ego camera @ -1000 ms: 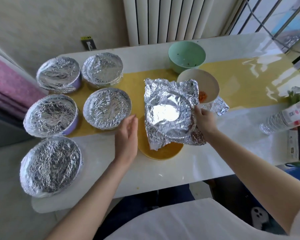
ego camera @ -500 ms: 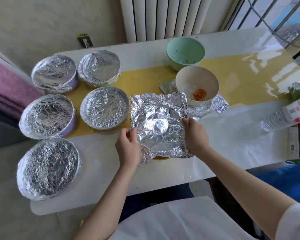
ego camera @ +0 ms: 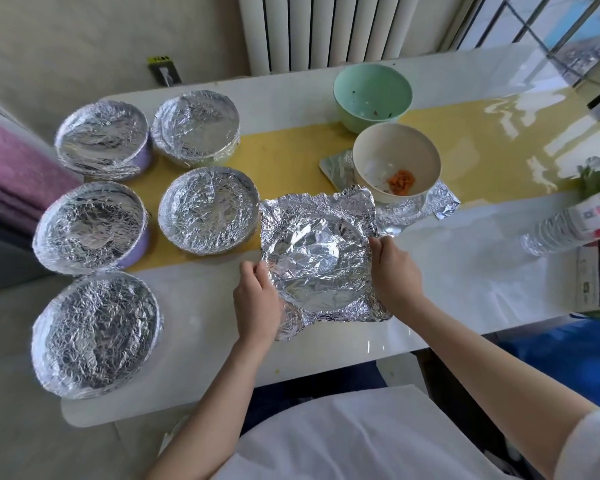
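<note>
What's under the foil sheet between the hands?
Only a round, dished outline shows through the foil sheet, on the table. What makes it is fully covered, so its kind and contents cannot be seen.

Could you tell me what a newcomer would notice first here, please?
The crumpled silver foil sheet in the middle stands out, with the left hand and right hand gripping its side edges. Left of it sit five round foil-covered dishes; behind it, a cream bowl holds orange bits.
</note>
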The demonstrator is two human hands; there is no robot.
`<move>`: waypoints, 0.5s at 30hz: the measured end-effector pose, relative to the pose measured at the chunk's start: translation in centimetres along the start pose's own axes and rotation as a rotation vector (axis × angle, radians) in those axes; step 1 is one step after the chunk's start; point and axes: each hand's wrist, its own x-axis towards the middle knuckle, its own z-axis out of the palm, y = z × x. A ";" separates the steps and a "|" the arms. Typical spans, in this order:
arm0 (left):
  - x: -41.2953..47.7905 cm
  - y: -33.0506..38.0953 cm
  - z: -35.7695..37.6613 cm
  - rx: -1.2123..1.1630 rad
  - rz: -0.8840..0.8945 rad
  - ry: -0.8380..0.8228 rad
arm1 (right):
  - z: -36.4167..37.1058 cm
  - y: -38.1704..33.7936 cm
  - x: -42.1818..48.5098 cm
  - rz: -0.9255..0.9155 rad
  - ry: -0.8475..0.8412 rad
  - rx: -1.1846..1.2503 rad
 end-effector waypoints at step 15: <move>0.6 -0.4 0.0 0.008 -0.025 -0.084 | 1.1 1.1 0.9 0.040 -0.068 0.091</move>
